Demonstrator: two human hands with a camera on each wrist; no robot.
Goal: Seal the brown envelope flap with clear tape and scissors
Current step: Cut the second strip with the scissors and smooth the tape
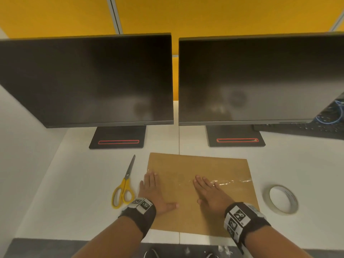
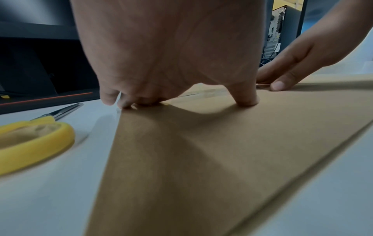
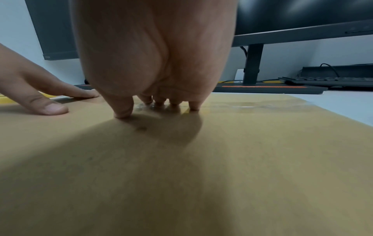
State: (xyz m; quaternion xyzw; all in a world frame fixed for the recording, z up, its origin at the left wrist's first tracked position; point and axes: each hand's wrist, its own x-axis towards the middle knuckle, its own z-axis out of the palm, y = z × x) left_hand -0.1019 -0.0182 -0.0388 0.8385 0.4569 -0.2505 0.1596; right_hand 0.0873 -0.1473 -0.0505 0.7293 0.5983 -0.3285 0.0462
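A brown envelope point(image 1: 188, 216) lies flat on the white desk. A strip of clear tape point(image 1: 230, 181) runs across it from its left edge to its right edge. My left hand point(image 1: 154, 190) lies flat with straight fingers on the envelope's left edge, fingertips at the tape's left end. My right hand point(image 1: 210, 192) presses flat on the tape near the envelope's middle. Its fingertips point(image 3: 159, 103) touch the glossy strip, as the right wrist view shows. Yellow-handled scissors point(image 1: 124, 187) lie shut on the desk just left of my left hand. The tape roll point(image 1: 281, 200) sits to the envelope's right.
Two dark monitors point(image 1: 89, 79) point(image 1: 260, 79) stand on black bases point(image 1: 117, 136) behind the envelope. A black keyboard point(image 1: 305, 129) and blue cables point(image 1: 333, 112) are at the back right. The desk's front edge point(image 1: 186, 241) is close to my wrists.
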